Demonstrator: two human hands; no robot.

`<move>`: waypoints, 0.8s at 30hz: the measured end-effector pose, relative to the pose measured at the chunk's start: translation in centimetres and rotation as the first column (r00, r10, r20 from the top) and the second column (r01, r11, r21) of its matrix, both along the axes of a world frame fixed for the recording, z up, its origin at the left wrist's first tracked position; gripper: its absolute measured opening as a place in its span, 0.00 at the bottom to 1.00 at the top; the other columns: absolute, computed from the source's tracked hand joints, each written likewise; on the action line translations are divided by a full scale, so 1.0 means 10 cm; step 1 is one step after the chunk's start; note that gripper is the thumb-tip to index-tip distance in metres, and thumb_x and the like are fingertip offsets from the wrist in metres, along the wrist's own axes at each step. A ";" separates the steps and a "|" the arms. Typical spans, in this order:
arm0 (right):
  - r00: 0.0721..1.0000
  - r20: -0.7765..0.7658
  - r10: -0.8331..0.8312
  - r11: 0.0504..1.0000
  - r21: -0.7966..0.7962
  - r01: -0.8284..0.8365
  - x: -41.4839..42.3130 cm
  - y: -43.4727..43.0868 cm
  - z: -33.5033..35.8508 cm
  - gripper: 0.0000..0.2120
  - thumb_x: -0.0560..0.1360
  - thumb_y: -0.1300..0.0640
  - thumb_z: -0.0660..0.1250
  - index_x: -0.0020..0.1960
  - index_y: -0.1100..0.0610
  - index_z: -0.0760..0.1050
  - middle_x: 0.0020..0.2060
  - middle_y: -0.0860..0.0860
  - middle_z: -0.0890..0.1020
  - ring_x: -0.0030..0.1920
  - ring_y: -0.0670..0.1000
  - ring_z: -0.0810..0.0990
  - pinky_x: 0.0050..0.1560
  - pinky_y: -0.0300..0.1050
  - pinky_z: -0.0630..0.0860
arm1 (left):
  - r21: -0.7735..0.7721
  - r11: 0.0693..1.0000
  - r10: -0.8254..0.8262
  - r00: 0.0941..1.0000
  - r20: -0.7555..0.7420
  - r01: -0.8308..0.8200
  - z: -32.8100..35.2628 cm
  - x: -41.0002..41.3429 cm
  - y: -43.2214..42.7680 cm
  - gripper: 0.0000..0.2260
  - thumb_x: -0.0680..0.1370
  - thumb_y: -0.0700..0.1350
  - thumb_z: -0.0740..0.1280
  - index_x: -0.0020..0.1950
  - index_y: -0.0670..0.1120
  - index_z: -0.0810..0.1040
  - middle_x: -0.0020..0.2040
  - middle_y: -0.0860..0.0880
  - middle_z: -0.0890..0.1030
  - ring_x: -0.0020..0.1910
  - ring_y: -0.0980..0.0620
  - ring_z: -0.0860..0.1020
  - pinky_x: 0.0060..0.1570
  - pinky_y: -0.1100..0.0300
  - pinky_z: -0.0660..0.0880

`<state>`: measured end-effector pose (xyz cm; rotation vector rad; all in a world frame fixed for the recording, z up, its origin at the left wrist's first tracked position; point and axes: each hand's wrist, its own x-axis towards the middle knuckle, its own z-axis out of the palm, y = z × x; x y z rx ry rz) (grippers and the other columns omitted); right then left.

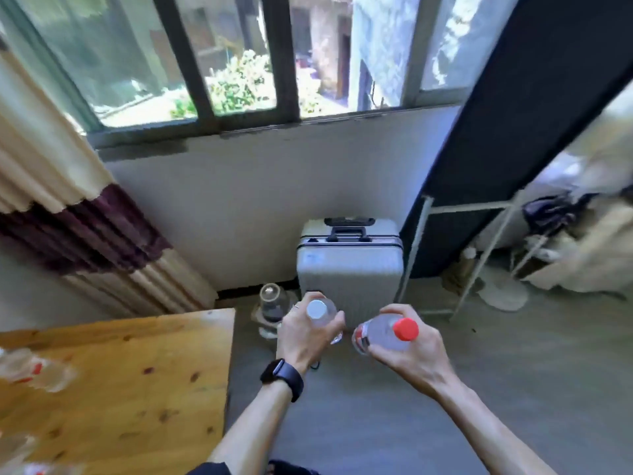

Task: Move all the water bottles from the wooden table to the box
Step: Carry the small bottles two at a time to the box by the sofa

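White-capped water bottle [319,311] in left hand [302,334], red-capped bottle [381,332] in right hand [418,352]

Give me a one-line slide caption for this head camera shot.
Left hand grips a white-capped bottle, right hand a red-capped bottle, beside the wooden table.

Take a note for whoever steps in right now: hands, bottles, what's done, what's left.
Left grip: holds the white-capped bottle, clear of the table.
Right grip: holds the red-capped bottle, over the floor.
Wooden table: blurred bottles lie near its left edge.
Box: not in view.
Done: two bottles in hand.
Left: put both in the box, then fetch the rest.
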<state>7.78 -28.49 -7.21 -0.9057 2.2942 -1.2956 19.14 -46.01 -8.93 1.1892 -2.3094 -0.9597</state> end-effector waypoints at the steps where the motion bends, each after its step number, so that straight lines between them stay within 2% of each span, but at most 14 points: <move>1: 0.998 -0.005 -0.067 0.998 -0.006 0.067 -0.13 0.28 0.06 0.24 0.58 0.42 0.75 0.52 0.40 0.73 0.44 0.33 0.80 0.43 0.39 0.81 0.40 0.30 0.74 | -0.010 0.998 -0.055 0.998 0.002 0.055 0.07 -0.26 0.20 0.17 0.68 0.63 0.72 0.54 0.59 0.76 0.48 0.53 0.84 0.49 0.48 0.82 0.46 0.58 0.75; 4: 0.954 -0.026 -0.298 0.954 -0.033 0.297 -0.49 1.16 0.26 0.25 0.56 0.39 0.74 0.51 0.41 0.74 0.43 0.31 0.80 0.41 0.37 0.80 0.40 0.28 0.72 | -0.043 0.965 -0.259 0.966 -0.004 0.259 0.32 -1.04 0.86 0.16 0.70 0.62 0.72 0.54 0.59 0.77 0.48 0.51 0.85 0.50 0.45 0.82 0.50 0.55 0.77; 7: 0.872 -0.038 -0.487 0.873 -0.017 0.487 -0.79 1.99 0.44 0.28 0.54 0.36 0.73 0.52 0.42 0.75 0.41 0.33 0.80 0.40 0.39 0.81 0.40 0.33 0.75 | -0.059 0.895 -0.445 0.892 -0.074 0.442 0.56 -1.72 1.52 0.15 0.70 0.61 0.73 0.53 0.58 0.76 0.44 0.52 0.83 0.48 0.45 0.81 0.46 0.57 0.75; 10: 0.745 -0.012 -0.667 0.745 -0.039 0.666 -1.01 2.82 0.55 0.29 0.52 0.36 0.75 0.51 0.40 0.75 0.42 0.33 0.81 0.42 0.38 0.81 0.41 0.33 0.75 | -0.081 0.750 -0.662 0.745 -0.083 0.657 0.78 -2.34 2.26 0.17 0.71 0.63 0.72 0.54 0.56 0.76 0.45 0.52 0.83 0.47 0.46 0.81 0.45 0.57 0.73; 12: 0.652 -0.003 -0.759 0.651 -0.048 0.758 -1.13 3.34 0.60 0.28 0.53 0.41 0.80 0.50 0.40 0.74 0.41 0.37 0.82 0.42 0.37 0.81 0.40 0.29 0.73 | -0.046 0.654 -0.754 0.645 -0.125 0.755 0.90 -2.71 2.77 0.21 0.67 0.67 0.68 0.51 0.55 0.76 0.43 0.54 0.83 0.45 0.47 0.81 0.45 0.57 0.75; 14: 0.549 0.002 -0.836 0.548 -0.037 0.836 -1.24 3.85 0.64 0.27 0.57 0.49 0.84 0.50 0.40 0.75 0.41 0.39 0.83 0.41 0.38 0.81 0.41 0.30 0.73 | -0.010 0.564 -0.819 0.557 -0.137 0.826 0.98 -3.07 3.29 0.23 0.65 0.69 0.65 0.50 0.55 0.75 0.41 0.53 0.83 0.45 0.47 0.81 0.47 0.54 0.77; 15: 0.495 -0.004 -0.869 0.495 -0.028 0.868 -1.30 4.09 0.66 0.26 0.58 0.50 0.84 0.50 0.40 0.75 0.41 0.38 0.83 0.41 0.38 0.82 0.42 0.31 0.74 | 0.003 0.518 -0.847 0.514 -0.133 0.855 1.01 -3.24 3.55 0.22 0.64 0.69 0.65 0.49 0.55 0.75 0.41 0.54 0.83 0.45 0.47 0.81 0.47 0.55 0.77; 19: 0.304 -0.020 -0.952 0.304 -0.011 0.953 -1.56 4.99 0.80 0.26 0.53 0.44 0.79 0.49 0.40 0.76 0.40 0.32 0.82 0.41 0.35 0.81 0.40 0.31 0.73 | -0.008 0.324 -0.940 0.321 -0.118 0.946 1.14 -3.90 4.60 0.20 0.65 0.67 0.66 0.46 0.53 0.75 0.39 0.55 0.82 0.43 0.49 0.80 0.44 0.58 0.73; 21: 0.232 -0.024 -0.972 0.232 0.008 0.973 -1.73 5.41 0.89 0.27 0.50 0.43 0.75 0.49 0.39 0.77 0.41 0.34 0.83 0.41 0.36 0.81 0.38 0.30 0.73 | -0.011 0.242 -0.964 0.240 -0.111 0.970 1.20 -4.20 5.09 0.20 0.65 0.66 0.67 0.48 0.52 0.75 0.40 0.55 0.83 0.44 0.49 0.81 0.45 0.57 0.75; 24: 0.161 -0.039 -0.986 0.160 0.017 0.987 -2.00 5.99 1.03 0.28 0.50 0.45 0.74 0.50 0.41 0.78 0.41 0.39 0.84 0.43 0.40 0.82 0.41 0.34 0.76 | -0.011 0.147 -0.984 0.145 -0.106 0.989 1.31 -4.66 5.78 0.21 0.64 0.66 0.66 0.46 0.52 0.74 0.38 0.54 0.83 0.43 0.49 0.80 0.44 0.57 0.76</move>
